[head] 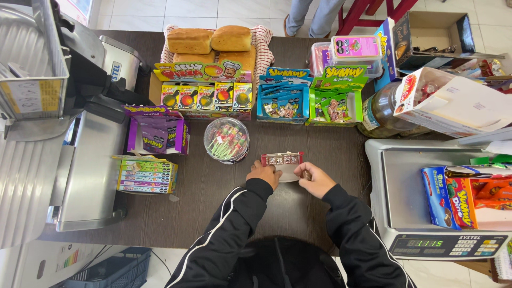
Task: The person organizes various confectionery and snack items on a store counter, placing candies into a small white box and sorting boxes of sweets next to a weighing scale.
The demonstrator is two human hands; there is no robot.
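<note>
A small red and white display box of wrapped candies (pixel 282 159) lies on the dark brown counter (pixel 213 213), just ahead of me. My left hand (pixel 264 173) rests on the box's near left corner, fingers curled on its white flap. My right hand (pixel 314 178) is at the right side of the flap, pinching what looks like a small wrapped candy; the fingers hide most of it. Both arms wear black sleeves with white stripes.
A round clear tub of lollipops (pixel 226 140) stands left of the box. Behind it are green (pixel 336 101), blue (pixel 282 101) and purple (pixel 156 130) candy boxes, bread loaves (pixel 209 39), a meat slicer (pixel 58 106) at left and a scale (pixel 426 213) holding candy boxes at right. A person's legs (pixel 314 16) stand beyond the counter.
</note>
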